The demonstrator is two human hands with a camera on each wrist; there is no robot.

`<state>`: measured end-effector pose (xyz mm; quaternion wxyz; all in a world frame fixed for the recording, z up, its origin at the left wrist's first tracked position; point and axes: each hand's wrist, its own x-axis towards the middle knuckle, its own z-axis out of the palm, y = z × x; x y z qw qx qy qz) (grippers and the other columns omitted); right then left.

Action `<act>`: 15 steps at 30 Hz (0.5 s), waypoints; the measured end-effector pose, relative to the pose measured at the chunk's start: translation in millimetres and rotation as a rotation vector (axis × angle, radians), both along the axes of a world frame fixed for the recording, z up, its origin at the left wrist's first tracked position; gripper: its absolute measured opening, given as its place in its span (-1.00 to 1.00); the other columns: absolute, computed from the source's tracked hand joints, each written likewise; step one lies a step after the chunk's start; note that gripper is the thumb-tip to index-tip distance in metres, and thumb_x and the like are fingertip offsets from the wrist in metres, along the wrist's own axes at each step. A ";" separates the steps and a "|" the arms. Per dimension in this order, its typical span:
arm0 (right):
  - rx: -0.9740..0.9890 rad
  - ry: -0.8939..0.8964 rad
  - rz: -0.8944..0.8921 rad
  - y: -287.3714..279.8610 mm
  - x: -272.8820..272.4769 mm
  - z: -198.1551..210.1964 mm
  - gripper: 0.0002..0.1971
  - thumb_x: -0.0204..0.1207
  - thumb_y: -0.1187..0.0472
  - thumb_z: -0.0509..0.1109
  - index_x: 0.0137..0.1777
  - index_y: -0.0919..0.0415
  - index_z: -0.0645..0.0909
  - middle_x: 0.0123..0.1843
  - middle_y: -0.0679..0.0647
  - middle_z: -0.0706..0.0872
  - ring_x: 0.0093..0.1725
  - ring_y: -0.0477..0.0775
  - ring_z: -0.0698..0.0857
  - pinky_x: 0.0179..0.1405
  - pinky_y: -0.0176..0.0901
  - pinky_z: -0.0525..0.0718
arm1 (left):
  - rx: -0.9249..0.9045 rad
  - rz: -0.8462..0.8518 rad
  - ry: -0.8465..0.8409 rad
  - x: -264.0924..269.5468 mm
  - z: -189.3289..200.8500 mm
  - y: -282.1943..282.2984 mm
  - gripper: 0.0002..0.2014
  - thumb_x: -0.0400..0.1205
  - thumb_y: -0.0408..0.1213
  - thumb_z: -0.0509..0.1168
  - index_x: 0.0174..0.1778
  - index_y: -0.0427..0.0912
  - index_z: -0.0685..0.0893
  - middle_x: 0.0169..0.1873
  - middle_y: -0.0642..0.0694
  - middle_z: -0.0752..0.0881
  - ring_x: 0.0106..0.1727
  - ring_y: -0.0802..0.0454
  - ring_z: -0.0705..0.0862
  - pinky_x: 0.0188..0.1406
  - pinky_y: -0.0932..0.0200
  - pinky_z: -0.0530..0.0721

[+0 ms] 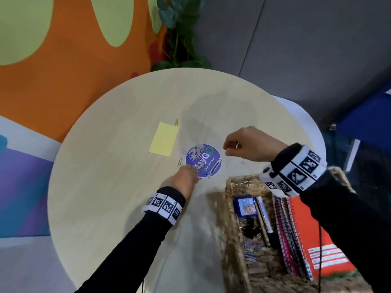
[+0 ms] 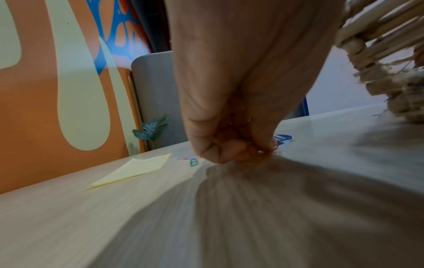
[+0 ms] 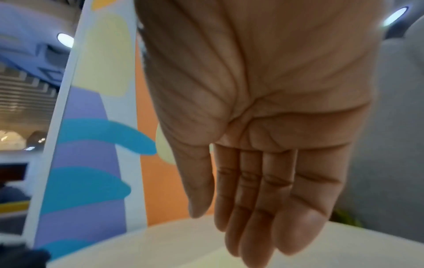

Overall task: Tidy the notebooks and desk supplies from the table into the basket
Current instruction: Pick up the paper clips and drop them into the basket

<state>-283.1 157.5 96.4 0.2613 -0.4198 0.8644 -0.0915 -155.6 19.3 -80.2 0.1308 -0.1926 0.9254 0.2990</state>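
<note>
On the round table (image 1: 110,187) lie a yellow sticky-note pad (image 1: 164,138), a round purple sticker (image 1: 203,160) and several coloured paper clips (image 1: 179,162) around them. My left hand (image 1: 191,171) is down at the sticker's near-left edge. In the left wrist view the left hand (image 2: 229,154) has its fingers curled tight on the tabletop, with paper clip wire (image 2: 261,152) glinting between them. My right hand (image 1: 228,148) hovers above the table to the right of the sticker. Its fingers (image 3: 252,217) hang relaxed and hold nothing.
A wicker basket (image 1: 239,180) stands at the near right. It holds spiral notebooks (image 1: 285,229), an orange notebook (image 1: 313,233), markers (image 1: 263,216), a blue box (image 1: 245,206) and clips. A yellow clip (image 1: 176,121) lies beyond the pad. A plant (image 1: 179,32) stands behind the table.
</note>
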 end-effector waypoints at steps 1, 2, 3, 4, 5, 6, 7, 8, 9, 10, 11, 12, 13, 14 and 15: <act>0.040 0.010 0.036 -19.1 -8.2 -9.6 -0.81 0.50 0.19 0.39 0.03 0.23 0.74 -0.02 0.14 0.81 0.00 0.15 0.72 -0.01 -0.12 0.59 | -0.007 0.000 0.010 0.7 0.4 1.3 -0.77 0.74 -0.44 0.21 0.24 -0.44 0.66 0.22 -0.37 0.68 0.25 -0.29 0.66 0.28 -0.07 0.61; 0.081 0.017 0.067 -37.5 -14.9 -20.1 -0.82 0.48 0.21 0.39 0.00 0.26 0.74 -0.02 0.17 0.81 0.01 0.18 0.72 -0.05 -0.15 0.56 | 0.005 0.018 0.027 2.3 0.9 1.4 -0.76 0.74 -0.44 0.21 0.27 -0.43 0.64 0.25 -0.37 0.66 0.26 -0.28 0.64 0.29 -0.05 0.60; 0.132 0.024 0.095 -55.8 -20.8 -32.9 -0.83 0.46 0.25 0.39 -0.02 0.28 0.75 -0.02 0.20 0.81 0.02 0.21 0.72 -0.10 -0.18 0.53 | 0.025 0.049 0.053 4.2 2.8 2.1 -0.76 0.74 -0.43 0.21 0.29 -0.40 0.63 0.27 -0.35 0.65 0.27 -0.26 0.64 0.30 -0.02 0.60; 0.185 0.031 0.120 -72.3 -24.8 -46.9 -0.83 0.44 0.29 0.39 -0.03 0.30 0.75 -0.02 0.23 0.82 0.02 0.23 0.74 -0.13 -0.20 0.52 | 0.051 0.082 0.083 6.3 6.3 2.5 -0.75 0.74 -0.44 0.20 0.31 -0.38 0.62 0.29 -0.33 0.64 0.26 -0.19 0.65 0.31 0.05 0.61; 0.238 0.032 0.144 -87.8 -27.7 -61.3 -0.83 0.43 0.31 0.39 -0.03 0.33 0.75 -0.02 0.25 0.82 0.02 0.24 0.75 -0.15 -0.19 0.54 | 0.077 0.102 0.125 10.6 9.9 2.6 -0.75 0.74 -0.45 0.19 0.31 -0.40 0.61 0.28 -0.34 0.64 0.24 -0.05 0.68 0.27 0.19 0.61; 0.285 0.028 0.163 -100.8 -29.4 -74.8 -0.84 0.43 0.32 0.39 -0.04 0.35 0.74 -0.04 0.27 0.81 0.00 0.26 0.76 -0.15 -0.15 0.59 | 0.102 0.115 0.155 15.0 15.1 3.6 -0.76 0.75 -0.46 0.17 0.29 -0.44 0.61 0.25 -0.36 0.64 0.16 0.13 0.71 0.17 0.36 0.60; 0.330 0.021 0.166 -112.7 -29.7 -85.4 -0.86 0.43 0.31 0.41 -0.08 0.38 0.72 -0.08 0.29 0.79 -0.05 0.28 0.76 -0.15 -0.10 0.62 | 0.105 0.111 0.176 21.5 19.1 5.0 -0.78 0.75 -0.47 0.16 0.22 -0.48 0.64 0.19 -0.38 0.66 0.07 0.19 0.72 0.05 0.44 0.56; 0.363 0.011 0.162 -122.5 -29.5 -94.1 -0.88 0.43 0.28 0.43 -0.16 0.37 0.68 -0.17 0.29 0.75 -0.15 0.28 0.73 -0.17 -0.09 0.63 | 0.097 0.129 0.202 28.8 22.4 6.6 -0.81 0.74 -0.47 0.19 0.12 -0.47 0.67 0.09 -0.37 0.68 0.03 0.08 0.73 0.04 0.35 0.51; 0.394 -0.004 0.169 -129.7 -29.6 -104.1 -0.83 0.42 0.24 0.47 -0.26 0.34 0.61 -0.27 0.26 0.68 -0.24 0.25 0.67 -0.21 -0.09 0.61 | 0.099 0.167 0.235 37.8 23.9 6.9 -0.85 0.72 -0.46 0.23 0.02 -0.43 0.70 -0.01 -0.31 0.68 -0.04 -0.08 0.71 -0.03 0.27 0.49; 0.405 -0.016 0.173 -134.6 -30.7 -114.2 -0.73 0.39 0.17 0.51 -0.34 0.32 0.54 -0.36 0.20 0.62 -0.31 0.22 0.62 -0.23 -0.11 0.61 | 0.102 0.204 0.249 48.1 22.7 6.8 -0.88 0.70 -0.43 0.27 -0.04 -0.38 0.70 -0.09 -0.21 0.65 -0.11 -0.12 0.66 -0.12 0.26 0.48; 0.408 -0.012 0.170 -138.9 -34.7 -128.4 -0.66 0.35 0.08 0.55 -0.37 0.30 0.50 -0.43 0.13 0.57 -0.35 0.19 0.62 -0.23 -0.11 0.65 | 0.106 0.240 0.265 58.3 21.9 6.1 -0.90 0.69 -0.41 0.30 -0.07 -0.35 0.69 -0.14 -0.12 0.60 -0.17 -0.06 0.61 -0.18 0.29 0.46; 0.420 -0.002 0.160 -142.1 -39.3 -140.6 -0.61 0.30 -0.02 0.55 -0.33 0.29 0.52 -0.45 0.08 0.55 -0.38 0.17 0.64 -0.21 -0.06 0.73 | 0.097 0.261 0.272 68.8 19.9 5.2 -0.92 0.68 -0.40 0.32 -0.09 -0.32 0.69 -0.17 -0.05 0.57 -0.21 0.01 0.57 -0.21 0.32 0.44; 0.440 0.027 0.160 -144.4 -44.3 -154.1 -0.56 0.26 -0.11 0.52 -0.22 0.29 0.56 -0.43 0.07 0.58 -0.39 0.17 0.66 -0.18 0.02 0.77 | 0.084 0.277 0.292 79.3 17.9 4.7 -0.92 0.67 -0.40 0.35 -0.12 -0.29 0.69 -0.20 -0.01 0.56 -0.25 0.07 0.55 -0.22 0.36 0.44; 0.468 0.065 0.158 -144.4 -47.5 -166.9 -0.53 0.25 -0.15 0.48 -0.14 0.28 0.57 -0.39 0.08 0.61 -0.39 0.17 0.66 -0.17 0.07 0.78 | 0.085 0.296 0.299 88.8 17.0 3.8 -0.93 0.66 -0.40 0.37 -0.14 -0.28 0.69 -0.23 0.01 0.56 -0.29 0.15 0.52 -0.21 0.41 0.44; 0.508 0.082 0.154 -143.5 -48.0 -172.2 -0.57 0.26 -0.12 0.48 -0.19 0.27 0.54 -0.38 0.07 0.62 -0.39 0.17 0.64 -0.18 0.04 0.77 | 0.079 0.306 0.301 98.0 16.3 3.7 -0.93 0.65 -0.40 0.39 -0.16 -0.26 0.69 -0.25 0.03 0.56 -0.31 0.27 0.50 -0.19 0.50 0.44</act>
